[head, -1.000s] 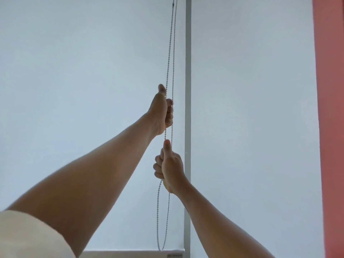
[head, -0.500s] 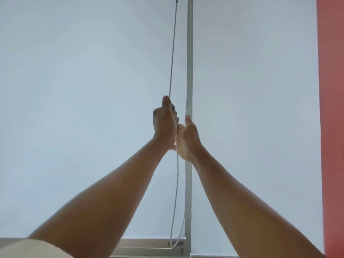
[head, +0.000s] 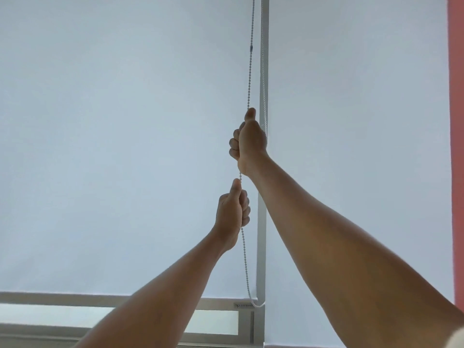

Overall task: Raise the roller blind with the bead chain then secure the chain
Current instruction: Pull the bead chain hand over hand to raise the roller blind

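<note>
A white roller blind (head: 120, 146) covers most of the left window; its grey bottom bar (head: 75, 297) hangs a little above the sill, with a strip of glass showing below. The bead chain (head: 251, 71) runs down beside the grey window post (head: 263, 59) and loops near the bar's right end. My right hand (head: 249, 141) is fisted on the near strand, thumb up. My left hand (head: 232, 214) grips the same strand just below it. The other strand hangs free against the post.
A second white blind (head: 351, 121) covers the window right of the post. A pink wall or curtain edge (head: 455, 146) runs down the far right. The grey lower window frame (head: 37, 332) crosses the bottom left.
The blind's bottom bar has risen, showing more glass under it. My right hand went from below my left to above it on the chain, and my left hand came down.
</note>
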{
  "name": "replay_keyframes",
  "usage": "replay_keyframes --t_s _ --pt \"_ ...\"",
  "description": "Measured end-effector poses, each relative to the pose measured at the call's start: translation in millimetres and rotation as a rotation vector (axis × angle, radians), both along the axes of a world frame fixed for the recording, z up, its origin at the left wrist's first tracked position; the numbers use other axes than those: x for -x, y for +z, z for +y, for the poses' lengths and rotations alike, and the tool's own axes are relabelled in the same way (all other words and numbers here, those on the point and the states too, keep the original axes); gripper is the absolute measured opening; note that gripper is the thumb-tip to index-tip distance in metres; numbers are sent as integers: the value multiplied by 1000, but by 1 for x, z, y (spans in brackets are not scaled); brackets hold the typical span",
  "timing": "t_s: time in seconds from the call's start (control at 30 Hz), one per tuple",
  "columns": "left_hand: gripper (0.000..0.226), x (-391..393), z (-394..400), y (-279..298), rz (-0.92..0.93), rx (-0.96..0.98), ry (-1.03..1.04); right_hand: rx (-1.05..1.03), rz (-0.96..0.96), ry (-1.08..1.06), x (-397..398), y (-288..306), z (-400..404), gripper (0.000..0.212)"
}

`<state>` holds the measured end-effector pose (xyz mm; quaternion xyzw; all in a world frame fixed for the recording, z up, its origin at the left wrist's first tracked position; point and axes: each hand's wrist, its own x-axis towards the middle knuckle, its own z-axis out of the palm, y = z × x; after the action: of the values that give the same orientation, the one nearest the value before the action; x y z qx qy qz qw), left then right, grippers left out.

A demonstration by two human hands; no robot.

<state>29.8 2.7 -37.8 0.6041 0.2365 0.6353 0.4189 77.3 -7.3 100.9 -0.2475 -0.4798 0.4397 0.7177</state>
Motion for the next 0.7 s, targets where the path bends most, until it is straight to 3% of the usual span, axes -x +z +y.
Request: replay_keyframes --t_s 0.13,0.3,0.57,0.7 --pt "64 12 13 15 190 77 -23 -152 111 -12 -1 -6 0 53" --pt "90 37 30 56 208 120 53 -161 75 -7 8 -37 6 58" --pt "66 28 -4 117 119 19 29 -44 -13 102 19 -140 17 56" --pt "54 9 -5 116 -62 26 259 -42 -89 166 21 -144 12 58"
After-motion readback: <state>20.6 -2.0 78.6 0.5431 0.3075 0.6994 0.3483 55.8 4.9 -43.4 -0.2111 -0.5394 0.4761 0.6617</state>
